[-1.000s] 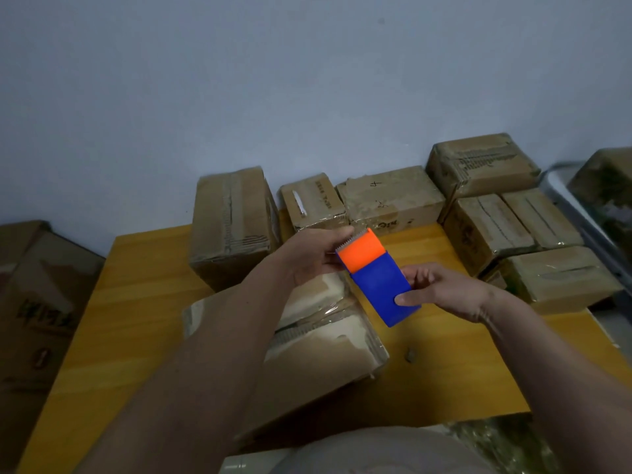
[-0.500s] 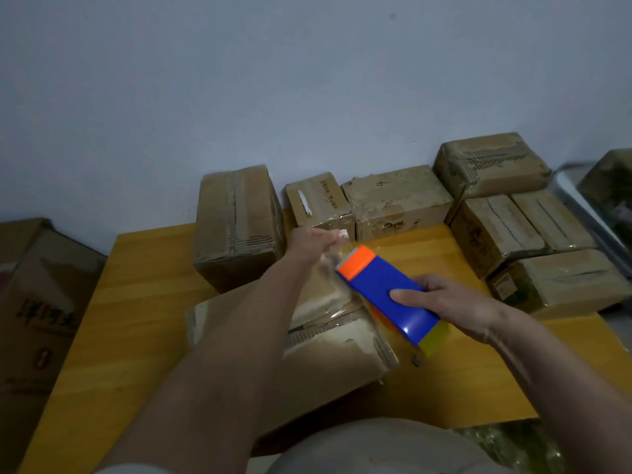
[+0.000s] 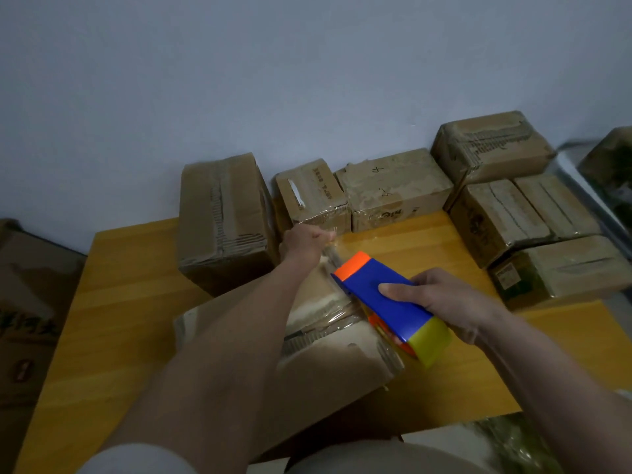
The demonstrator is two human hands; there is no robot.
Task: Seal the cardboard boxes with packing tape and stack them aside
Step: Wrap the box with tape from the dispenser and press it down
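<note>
A cardboard box [image 3: 328,364] lies on the wooden table [image 3: 119,319] just in front of me, its top shiny with clear tape. My right hand [image 3: 444,302] grips a blue tape dispenser [image 3: 386,302] with an orange front and a yellow rear, held over the box's right side. My left hand [image 3: 304,242] reaches past the box's far edge, fingers pinched on the free end of the clear tape [image 3: 330,254]. The strip runs from that hand back to the dispenser. My left forearm hides much of the box's top.
Several taped cardboard boxes line the wall: a tall one [image 3: 222,220] at the left, two smaller ones [image 3: 393,186] in the middle, a stacked group [image 3: 513,213] at the right. More cartons [image 3: 24,319] stand on the floor left of the table.
My left hand has pulled the tape end further away towards the wall. My right hand has drawn the dispenser back towards me and lower over the box, so the strip is longer.
</note>
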